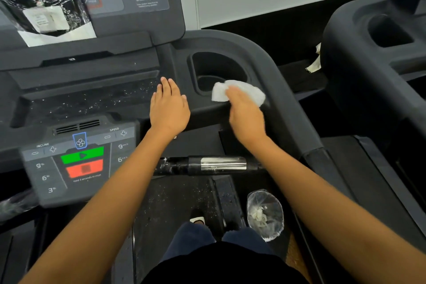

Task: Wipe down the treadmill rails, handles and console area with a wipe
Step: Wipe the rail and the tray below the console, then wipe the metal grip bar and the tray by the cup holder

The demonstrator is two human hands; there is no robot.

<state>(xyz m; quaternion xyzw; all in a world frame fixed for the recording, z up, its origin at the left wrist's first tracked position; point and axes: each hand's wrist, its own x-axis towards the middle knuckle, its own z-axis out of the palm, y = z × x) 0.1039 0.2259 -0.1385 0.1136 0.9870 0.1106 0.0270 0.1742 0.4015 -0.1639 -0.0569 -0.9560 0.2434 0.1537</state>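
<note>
White wipe [242, 91] pressed under right hand [246, 117], fingers flat, by cup holder [216, 69]; left hand [169, 108] flat on console [129, 57].

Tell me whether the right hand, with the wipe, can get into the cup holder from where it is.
Probably yes. The right hand presses the wipe on the ledge at the front rim of the cup holder, nothing visible lies between them, and the left hand rests flat aside.
</note>
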